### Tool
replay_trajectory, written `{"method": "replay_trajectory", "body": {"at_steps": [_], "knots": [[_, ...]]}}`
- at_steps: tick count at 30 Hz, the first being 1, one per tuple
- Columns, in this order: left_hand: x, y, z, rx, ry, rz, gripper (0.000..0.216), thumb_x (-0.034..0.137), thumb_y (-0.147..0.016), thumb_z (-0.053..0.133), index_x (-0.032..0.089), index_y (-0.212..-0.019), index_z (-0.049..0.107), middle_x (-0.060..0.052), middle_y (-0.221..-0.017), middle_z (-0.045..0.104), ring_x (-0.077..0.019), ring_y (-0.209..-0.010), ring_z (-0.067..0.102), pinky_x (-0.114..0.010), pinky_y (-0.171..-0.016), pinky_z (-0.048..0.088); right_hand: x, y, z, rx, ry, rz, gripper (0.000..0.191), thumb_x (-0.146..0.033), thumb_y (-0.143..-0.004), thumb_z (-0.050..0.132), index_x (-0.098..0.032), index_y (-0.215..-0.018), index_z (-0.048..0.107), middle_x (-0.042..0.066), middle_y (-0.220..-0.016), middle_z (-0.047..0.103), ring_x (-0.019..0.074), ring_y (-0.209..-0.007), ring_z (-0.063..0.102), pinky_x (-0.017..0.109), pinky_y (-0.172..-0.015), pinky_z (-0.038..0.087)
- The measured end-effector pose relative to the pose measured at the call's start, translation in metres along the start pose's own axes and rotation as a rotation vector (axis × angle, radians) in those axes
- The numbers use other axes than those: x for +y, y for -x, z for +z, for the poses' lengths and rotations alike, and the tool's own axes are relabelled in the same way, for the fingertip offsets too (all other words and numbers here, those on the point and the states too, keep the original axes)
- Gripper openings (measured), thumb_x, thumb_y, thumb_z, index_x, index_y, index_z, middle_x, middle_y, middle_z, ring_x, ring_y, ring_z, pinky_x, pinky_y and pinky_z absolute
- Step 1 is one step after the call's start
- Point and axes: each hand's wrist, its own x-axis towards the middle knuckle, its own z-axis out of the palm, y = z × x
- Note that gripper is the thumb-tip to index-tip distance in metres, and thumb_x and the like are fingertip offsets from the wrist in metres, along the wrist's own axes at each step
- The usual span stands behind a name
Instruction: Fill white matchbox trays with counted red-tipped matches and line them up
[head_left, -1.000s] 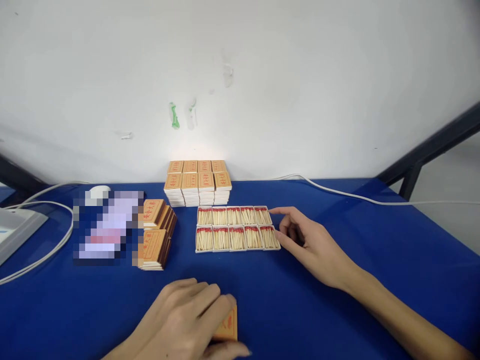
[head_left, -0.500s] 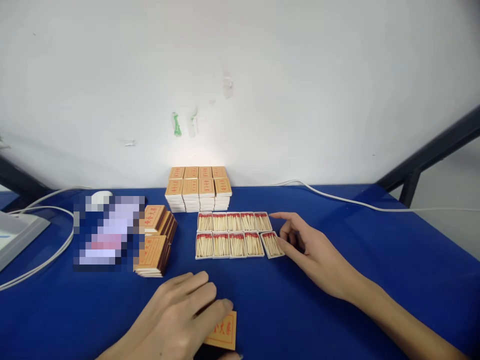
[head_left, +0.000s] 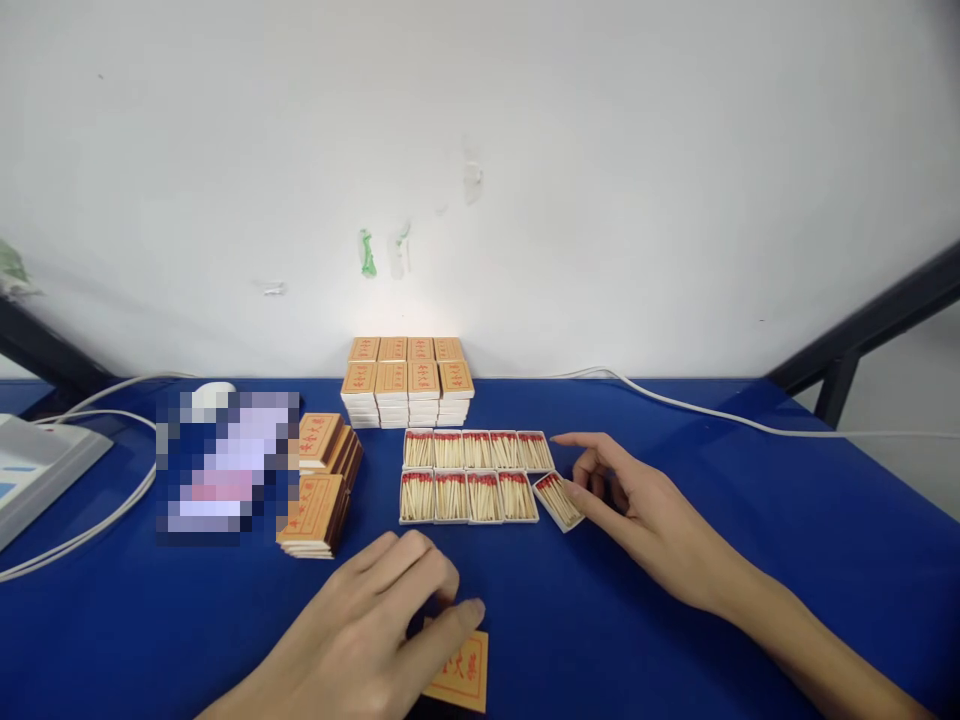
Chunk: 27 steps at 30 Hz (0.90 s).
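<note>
Near the bottom edge, my left hand (head_left: pixel 375 625) is closed over a matchbox cover (head_left: pixel 461 675) with red lettering, one finger lying across its top; its thumb is out of sight. My right hand (head_left: pixel 637 500) is open, index finger stretched out and the others curled. Its thumb touches a tilted white tray of matches (head_left: pixel 559 502). The index fingertip is beside the last tray in the back row (head_left: pixel 532 451). Left of the tilted tray, a front row of match-filled trays (head_left: pixel 451 497) stands side by side, all red heads pointing away from me.
Stacked matchboxes (head_left: pixel 407 395) stand against the wall. More matchbox covers (head_left: pixel 319 505) are piled at left, beside a pixelated object (head_left: pixel 232 465). A white device (head_left: pixel 45 470) sits far left. White cables (head_left: pixel 697 410) cross the blue table (head_left: pixel 750 520).
The front row's rightmost tray has turned askew under my right thumb. My left fingers have shifted slightly over the cover. The whole view has moved a little.
</note>
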Motion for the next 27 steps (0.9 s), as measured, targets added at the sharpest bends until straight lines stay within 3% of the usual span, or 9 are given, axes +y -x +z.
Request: {"method": "replay_trajectory", "body": {"at_steps": [5,8,14,18,20,24,27], "knots": [[0.0,0.0,0.0,-0.077,0.122,-0.01,0.043,0.035,-0.093,0.09,0.018,-0.13,0.074,-0.007,-0.109,0.074,-0.0264,-0.099,0.071,-0.042,-0.083,0.06,0.0,0.002,-0.002,0.054,0.173,0.019,0.069,-0.081,-0.101,0.068,-0.033,-0.15,0.058,0.003,-0.108,0.073,0.0251,-0.093,0.067,0.043,-0.083,0.057],[0.007,-0.001,-0.006,-0.129,0.176,-0.095,0.044,0.025,-0.089,0.091,0.02,-0.13,0.075,-0.005,-0.112,0.076,-0.0256,-0.1,0.073,-0.045,-0.093,0.061,0.0,0.004,-0.004,0.058,0.249,0.003,0.073,-0.081,-0.094,0.077,-0.032,-0.146,0.062,0.004,-0.113,0.074,0.0262,-0.094,0.069,0.043,-0.082,0.058],[0.01,-0.003,-0.009,-0.121,0.2,-0.191,0.033,0.017,-0.097,0.083,0.022,-0.127,0.072,-0.005,-0.111,0.075,-0.0237,-0.098,0.073,-0.043,-0.092,0.065,-0.001,0.007,-0.01,0.006,0.241,-0.101,0.032,-0.059,-0.107,0.07,-0.03,-0.119,0.074,0.004,-0.114,0.075,0.0221,-0.093,0.07,0.041,-0.082,0.058],[0.005,-0.003,-0.009,-0.093,0.138,-0.199,0.051,0.022,-0.084,0.093,0.02,-0.13,0.071,-0.008,-0.116,0.075,-0.0272,-0.099,0.076,-0.046,-0.089,0.069,-0.004,0.006,-0.018,0.024,0.2,-0.127,0.029,-0.057,-0.107,0.072,-0.03,-0.112,0.079,0.005,-0.114,0.078,0.0218,-0.092,0.071,0.039,-0.081,0.06],[0.004,-0.004,-0.012,-0.104,0.14,-0.224,0.045,0.02,-0.081,0.092,0.021,-0.121,0.073,-0.007,-0.115,0.074,-0.0273,-0.097,0.076,-0.046,-0.086,0.07,-0.005,0.006,-0.021,0.046,0.165,-0.123,0.029,-0.058,-0.106,0.074,-0.031,-0.113,0.081,0.004,-0.114,0.081,0.0215,-0.09,0.073,0.038,-0.08,0.061],[0.002,-0.009,-0.017,-0.183,0.185,-0.268,0.018,0.017,-0.096,0.08,0.024,-0.111,0.071,-0.003,-0.109,0.073,-0.0223,-0.092,0.075,-0.041,-0.082,0.068,-0.008,0.008,-0.024,0.146,0.128,-0.119,0.033,-0.06,-0.106,0.075,-0.031,-0.12,0.082,0.003,-0.113,0.084,0.0225,-0.088,0.076,0.037,-0.077,0.062],[0.001,-0.012,-0.017,-0.14,0.231,-0.305,0.018,0.015,-0.104,0.073,0.025,-0.119,0.07,-0.001,-0.111,0.074,-0.0194,-0.095,0.076,-0.034,-0.082,0.067,-0.013,0.01,-0.02,0.255,0.157,-0.214,0.031,-0.055,-0.105,0.078,-0.03,-0.123,0.082,0.003,-0.107,0.083,0.0226,-0.087,0.075,0.037,-0.076,0.06]]}}
